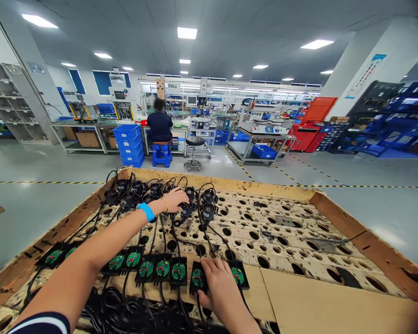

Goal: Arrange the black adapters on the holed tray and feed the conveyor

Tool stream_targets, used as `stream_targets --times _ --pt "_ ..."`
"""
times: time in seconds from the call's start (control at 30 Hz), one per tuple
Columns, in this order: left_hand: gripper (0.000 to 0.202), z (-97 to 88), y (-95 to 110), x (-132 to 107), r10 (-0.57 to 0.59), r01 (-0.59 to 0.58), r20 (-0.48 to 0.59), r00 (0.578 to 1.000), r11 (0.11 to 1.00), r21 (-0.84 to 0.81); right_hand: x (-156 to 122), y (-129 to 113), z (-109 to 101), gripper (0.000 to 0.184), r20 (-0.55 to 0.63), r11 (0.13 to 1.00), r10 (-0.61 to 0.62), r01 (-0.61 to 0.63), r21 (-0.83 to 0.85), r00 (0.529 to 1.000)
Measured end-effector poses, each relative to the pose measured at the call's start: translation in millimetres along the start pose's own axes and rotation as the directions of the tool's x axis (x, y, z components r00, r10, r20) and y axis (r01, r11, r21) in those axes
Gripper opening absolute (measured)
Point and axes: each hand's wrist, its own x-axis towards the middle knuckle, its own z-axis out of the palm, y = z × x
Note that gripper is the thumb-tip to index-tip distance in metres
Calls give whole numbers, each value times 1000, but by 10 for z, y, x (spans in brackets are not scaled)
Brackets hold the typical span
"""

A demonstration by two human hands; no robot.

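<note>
My left hand (176,200), with a blue band at the wrist, reaches across the tray and has its fingers closed over a black cylindrical unit (186,211). Lower down, my right hand (218,278) grips a black square housing (197,277) holding a green circuit board with coloured wires. Another such housing (238,274) lies just right of that hand, and several more form a row to the left, partly behind my left forearm. Black cables run between the housings and the round units. Two round units (208,211) stand right of my left hand.
A wooden tray (355,227) with a perforated board holds everything. Coiled black cables (125,311) lie at its near side, and a cardboard sheet (320,297) covers the near right. Beyond are blue crates (128,144), a stool (194,148) and a seated person (159,125).
</note>
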Motion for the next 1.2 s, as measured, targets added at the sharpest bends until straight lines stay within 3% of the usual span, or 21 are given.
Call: stream_targets --times 0.13,0.2,0.27,0.33,0.37,0.43,0.47,0.53,0.63,0.83,0.97,1.03,1.1,1.2 --pt "54 -5 250 -112 1 -4 -162 987 1000 -18 -66 -14 24 84 28 996 -12 9 91 1000" --pt "54 24 559 -288 -14 -6 -302 953 998 -65 -121 40 -8 86 40 984 -30 23 178 999" --pt "50 128 956 -532 -18 -44 -359 933 986 -162 -193 159 -57 80 15 960 -17 12 279 1000" --pt "64 310 1350 -795 44 -112 -245 968 956 -272 -274 307 -110 69 -42 939 30 -14 342 999" --pt "80 417 1519 -914 82 -124 -150 985 945 -303 -312 375 -136 65 -72 937 56 -27 350 996" --pt "99 626 1766 -1092 74 -73 -11 997 940 -334 -364 470 -184 63 -102 946 89 -52 320 991" --pt "100 713 1842 -1146 37 -28 22 999 941 -337 -373 491 -204 66 -96 955 91 -59 292 991" --pt "88 833 1914 -1190 -49 53 21 999 937 -346 -352 490 -230 76 -53 972 71 -57 226 996" --pt "75 903 1906 -1172 -102 78 -51 994 934 -350 -256 424 -207 81 -11 989 37 -35 142 999" --pt "71 977 1875 -1187 -158 102 -128 979 926 -364 -191 267 84 78 -46 994 15 -10 108 999" --pt "74 1028 1884 -1193 -189 125 -141 972 920 -372 -276 274 163 84 24 994 76 -78 71 997" --pt "72 1047 1885 -1182 -177 110 -149 973 920 -377 -250 297 53 78 36 994 54 -57 94 998" --pt "71 1074 1880 -1171 -149 79 -157 976 920 -383 -98 268 -165 59 -41 990 7 -2 139 999" --pt "76 1207 1854 -1137 -130 57 -187 974 934 -352 448 58 -583 38 -238 991 -59 85 102 970"
